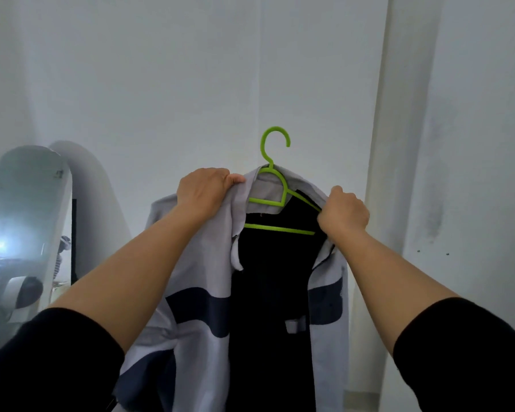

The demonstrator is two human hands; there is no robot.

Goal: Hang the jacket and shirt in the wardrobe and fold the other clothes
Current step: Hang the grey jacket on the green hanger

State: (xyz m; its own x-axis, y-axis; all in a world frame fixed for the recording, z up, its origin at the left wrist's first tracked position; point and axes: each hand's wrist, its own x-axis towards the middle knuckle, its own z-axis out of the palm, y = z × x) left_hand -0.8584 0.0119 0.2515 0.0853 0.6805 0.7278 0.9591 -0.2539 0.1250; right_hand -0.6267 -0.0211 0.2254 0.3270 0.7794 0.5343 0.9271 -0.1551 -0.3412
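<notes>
Holding the grey jacket (208, 307) up against a pale wall, the person has it already draped on a green hanger (275, 185) — the head view, the only one, shows the collar round the hanger's neck and the hook standing free above, caught on nothing. The left hand (201, 190) grips the jacket's left shoulder and collar edge with fingers curled round the cloth; the right hand (344, 214) pinches the other front edge together with the hanger's sloping arm. The jacket hangs open, dark lining showing, with navy bands across both fronts. I judge the task to be early: the jacket is on its hanger but not yet on a rail, and no wardrobe, shirt or other clothes appear here. A mirror (24, 230) leans at the left — the hanging, the shirt and all the folding seem still to come.
</notes>
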